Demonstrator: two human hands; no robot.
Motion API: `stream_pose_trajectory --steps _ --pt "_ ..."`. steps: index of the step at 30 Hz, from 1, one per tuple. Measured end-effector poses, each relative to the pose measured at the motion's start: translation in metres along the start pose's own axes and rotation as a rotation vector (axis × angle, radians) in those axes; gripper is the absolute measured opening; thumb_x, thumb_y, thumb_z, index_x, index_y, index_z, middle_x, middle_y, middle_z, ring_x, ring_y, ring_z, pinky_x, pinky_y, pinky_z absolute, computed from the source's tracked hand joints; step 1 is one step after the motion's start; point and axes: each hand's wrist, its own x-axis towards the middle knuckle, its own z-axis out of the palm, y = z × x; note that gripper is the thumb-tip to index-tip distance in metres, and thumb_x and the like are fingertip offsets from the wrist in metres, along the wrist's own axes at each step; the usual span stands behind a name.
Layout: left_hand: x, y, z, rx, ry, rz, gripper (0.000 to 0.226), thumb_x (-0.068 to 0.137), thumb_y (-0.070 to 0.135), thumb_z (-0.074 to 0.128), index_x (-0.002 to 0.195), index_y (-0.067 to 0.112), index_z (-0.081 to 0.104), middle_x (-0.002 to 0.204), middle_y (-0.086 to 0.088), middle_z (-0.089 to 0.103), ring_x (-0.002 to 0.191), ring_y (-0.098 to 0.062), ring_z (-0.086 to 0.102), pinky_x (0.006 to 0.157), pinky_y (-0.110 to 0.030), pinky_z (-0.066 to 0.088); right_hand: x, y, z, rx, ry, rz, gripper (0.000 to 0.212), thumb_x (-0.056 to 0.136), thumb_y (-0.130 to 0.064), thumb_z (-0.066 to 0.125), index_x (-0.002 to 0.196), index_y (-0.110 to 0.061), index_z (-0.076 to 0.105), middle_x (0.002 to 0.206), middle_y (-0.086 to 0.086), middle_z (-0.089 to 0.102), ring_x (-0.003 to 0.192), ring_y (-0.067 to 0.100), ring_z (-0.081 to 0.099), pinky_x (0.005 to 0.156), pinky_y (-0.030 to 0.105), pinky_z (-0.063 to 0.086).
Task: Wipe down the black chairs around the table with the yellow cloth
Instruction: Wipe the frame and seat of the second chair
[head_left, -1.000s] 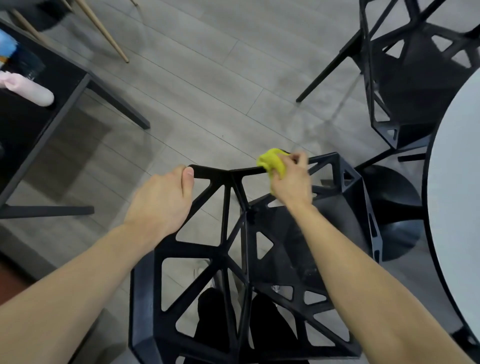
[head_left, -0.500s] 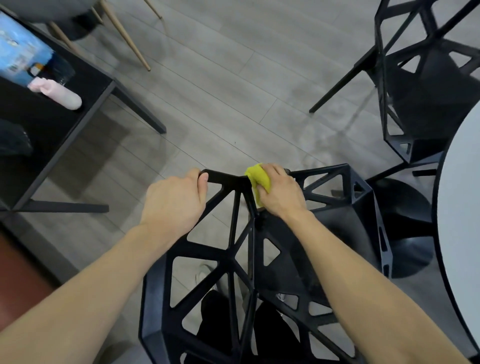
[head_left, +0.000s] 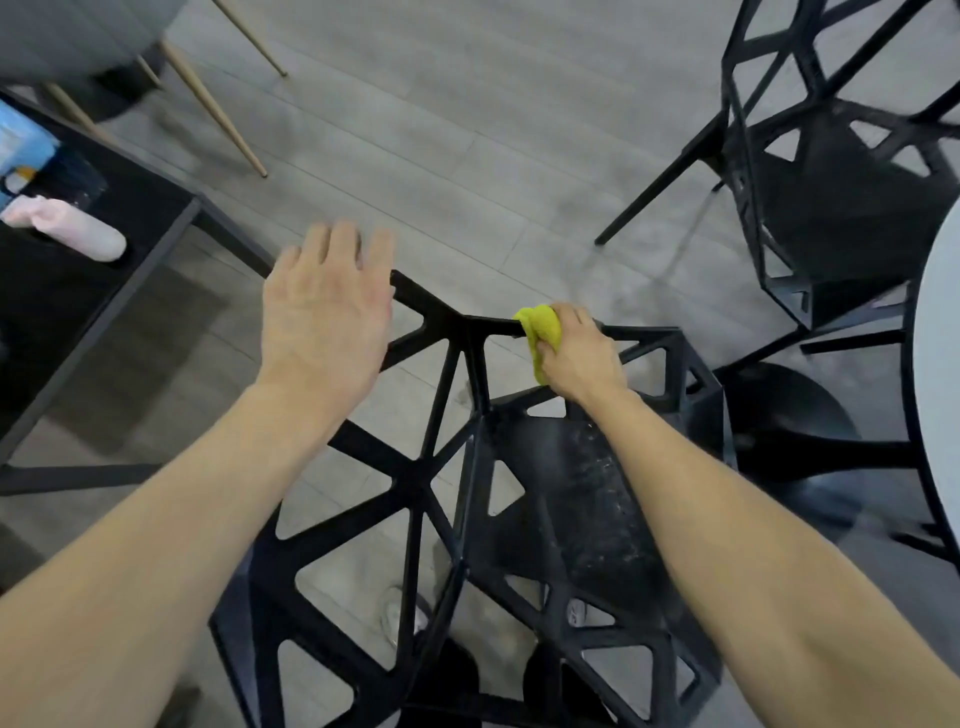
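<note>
A black lattice chair (head_left: 467, 467) stands right below me, its back towards me and its dusty seat beyond. My right hand (head_left: 579, 356) grips the yellow cloth (head_left: 540, 327) against the top rail of the chair's back, right of the rail's middle joint. My left hand (head_left: 324, 306) hovers over the left end of that rail with its fingers straight and spread, holding nothing. A second black lattice chair (head_left: 836, 171) stands at the upper right.
The white round table (head_left: 940, 374) curves in at the right edge, its black base beneath it. A black side table (head_left: 130, 270) at the left carries a pink bottle (head_left: 72, 228) and a blue box. Wooden chair legs (head_left: 218, 114) slant at the top left. My feet show under the chair.
My left hand has let go of the chair's top rail and lifted, fingers spread. My right hand with the cloth slid left to the rail's middle joint, then back to the right.
</note>
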Motion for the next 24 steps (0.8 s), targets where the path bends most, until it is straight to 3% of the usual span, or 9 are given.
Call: stream_pose_trajectory --steps 3,7,8,10,12,16,18,22,24 --pt "-0.02 0.034 0.003 -0.033 0.029 0.07 0.018 0.096 0.005 0.058 0.113 0.006 0.052 0.104 -0.016 0.054 0.098 -0.037 0.052 0.087 -0.046 0.038 -0.005 -0.04 0.019 -0.017 0.102 0.045 0.036 0.098 -0.025 0.061 0.13 -0.012 0.051 0.135 0.009 0.053 0.103 0.044 0.064 0.073 0.044 0.043" --pt "-0.044 0.056 0.045 0.021 -0.239 -0.077 0.052 0.106 0.042 0.053 0.141 0.003 0.048 0.126 -0.014 0.062 0.118 -0.033 0.062 0.1 -0.042 0.046 -0.006 -0.09 0.036 -0.056 0.094 -0.071 0.041 0.09 -0.023 0.069 0.127 -0.012 0.055 0.125 0.009 0.058 0.087 0.04 0.065 0.063 0.037 0.034" --pt "-0.041 0.055 0.054 0.074 -0.28 -0.11 0.059 0.109 0.05 0.044 0.144 0.002 0.046 0.127 -0.014 0.064 0.116 -0.031 0.064 0.095 -0.041 0.048 -0.005 -0.091 0.036 -0.055 0.102 -0.115 0.042 0.09 -0.025 0.07 0.127 -0.013 0.056 0.123 0.008 0.059 0.083 0.04 0.065 0.061 0.037 0.035" --pt "-0.033 0.053 0.065 0.201 -0.293 -0.101 0.055 0.111 0.049 0.036 0.142 0.004 0.044 0.117 -0.01 0.067 0.098 -0.026 0.069 0.071 -0.039 0.048 -0.003 -0.074 0.036 -0.077 0.15 -0.206 0.042 0.093 -0.035 0.067 0.13 -0.018 0.057 0.121 0.003 0.061 0.077 0.042 0.067 0.057 0.039 0.04" --pt "-0.03 0.052 0.071 0.301 -0.333 -0.072 0.049 0.105 0.039 0.055 0.139 0.007 0.04 0.103 -0.003 0.066 0.08 -0.019 0.067 0.052 -0.035 0.032 0.005 -0.036 0.03 -0.097 0.17 -0.237 0.042 0.096 -0.045 0.063 0.132 -0.024 0.056 0.122 -0.001 0.062 0.081 0.042 0.069 0.062 0.043 0.047" --pt "-0.031 0.05 0.073 0.322 -0.42 -0.104 0.049 0.096 0.033 0.069 0.132 0.012 0.042 0.097 0.002 0.065 0.08 -0.015 0.066 0.056 -0.031 0.032 0.01 0.039 0.002 -0.042 0.122 0.015 0.038 0.101 -0.036 0.058 0.136 -0.025 0.051 0.137 0.003 0.057 0.101 0.045 0.066 0.079 0.05 0.048" --pt "-0.031 0.052 0.076 0.327 -0.392 -0.11 0.048 0.096 0.036 0.069 0.131 0.013 0.044 0.096 0.004 0.065 0.081 -0.014 0.066 0.058 -0.031 0.033 0.011 0.024 0.007 -0.064 0.173 0.097 0.038 0.099 -0.019 0.058 0.136 -0.016 0.05 0.14 0.007 0.052 0.098 0.047 0.066 0.074 0.047 0.044" --pt "-0.029 0.053 0.077 0.302 -0.396 -0.124 0.053 0.089 0.034 0.076 0.127 0.014 0.045 0.094 0.005 0.063 0.081 -0.015 0.066 0.061 -0.032 0.034 -0.002 -0.085 0.045 -0.136 0.141 -0.062 0.044 0.087 -0.011 0.062 0.13 -0.014 0.052 0.13 0.007 0.052 0.07 0.033 0.061 0.049 0.03 0.022" --pt "-0.029 0.051 0.077 0.287 -0.403 -0.131 0.048 0.092 0.033 0.074 0.126 0.014 0.046 0.095 0.004 0.065 0.083 -0.016 0.067 0.063 -0.032 0.038 -0.009 -0.102 0.048 -0.07 0.139 -0.16 0.045 0.086 -0.014 0.069 0.128 -0.013 0.054 0.126 0.005 0.054 0.06 0.032 0.053 0.048 0.03 0.022"
